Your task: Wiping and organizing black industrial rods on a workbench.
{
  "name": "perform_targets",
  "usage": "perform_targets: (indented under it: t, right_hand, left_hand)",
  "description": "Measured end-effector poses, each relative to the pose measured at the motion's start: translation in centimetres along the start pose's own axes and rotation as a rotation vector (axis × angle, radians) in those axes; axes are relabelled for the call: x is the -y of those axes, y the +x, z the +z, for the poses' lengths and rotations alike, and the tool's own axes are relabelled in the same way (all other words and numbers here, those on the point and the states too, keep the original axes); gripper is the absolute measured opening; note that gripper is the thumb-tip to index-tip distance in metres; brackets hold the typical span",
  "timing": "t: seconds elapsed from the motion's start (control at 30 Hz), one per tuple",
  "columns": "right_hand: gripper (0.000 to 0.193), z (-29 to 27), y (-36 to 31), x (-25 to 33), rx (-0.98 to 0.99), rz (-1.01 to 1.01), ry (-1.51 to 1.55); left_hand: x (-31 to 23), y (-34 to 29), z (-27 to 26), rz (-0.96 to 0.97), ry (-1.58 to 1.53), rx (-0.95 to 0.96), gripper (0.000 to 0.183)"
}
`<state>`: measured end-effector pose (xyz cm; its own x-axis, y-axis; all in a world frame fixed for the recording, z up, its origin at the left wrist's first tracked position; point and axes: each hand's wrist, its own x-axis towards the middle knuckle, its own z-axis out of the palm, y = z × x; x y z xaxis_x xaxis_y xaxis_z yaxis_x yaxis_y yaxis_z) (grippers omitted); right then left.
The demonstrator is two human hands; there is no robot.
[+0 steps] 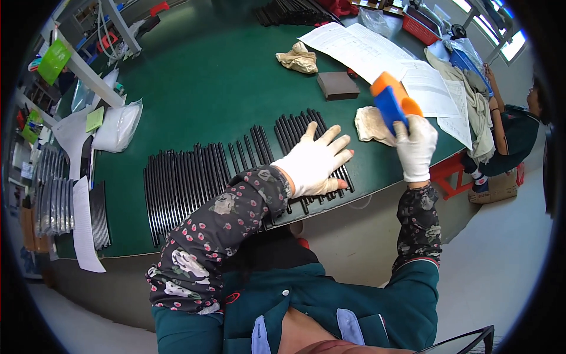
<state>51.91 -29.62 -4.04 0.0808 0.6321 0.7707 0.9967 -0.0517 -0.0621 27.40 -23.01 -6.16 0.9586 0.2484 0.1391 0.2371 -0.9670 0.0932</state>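
My left hand (315, 160), in a white glove with bare fingertips, lies spread over a row of slim black rods (286, 134) near the table's front edge. More of these black rods (186, 177) lie side by side to its left, partly behind my forearm. My gloved right hand (416, 147) is closed around an orange and blue plastic object (390, 105), held up at the right; its exact kind I cannot make out. Just left of that hand is a crumpled cream cloth (372, 125) on the table.
A brown block (338, 86) and another crumpled cloth (298, 58) lie farther back. Printed sheets (377, 50) cover the far right of the green table (177, 76). Bagged parts (53, 194) stand at the left. A person (516, 133) sits beyond the right edge, near a red stool (451, 174).
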Motion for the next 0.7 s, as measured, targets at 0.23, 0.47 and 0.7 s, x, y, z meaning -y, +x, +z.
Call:
perform_targets:
  t: [0.23, 0.47, 0.7]
  right_hand:
    - [0.033, 1.8, 0.3, -3.4, 0.149, 0.149, -0.35]
    - [0.044, -0.4, -2.0, 5.2, 0.514, -0.162, 0.605]
    - [0.045, 4.0, -2.8, 6.9, 0.524, -0.293, 0.418]
  left_hand:
    - [-0.6, 1.5, -0.6, -0.018, 0.004, 0.07, 0.068]
    - [8.4, -0.1, -2.0, -0.114, -0.12, -0.033, 0.085]
    - [11.4, 1.3, 1.6, -0.239, -0.199, 0.055, 0.084]
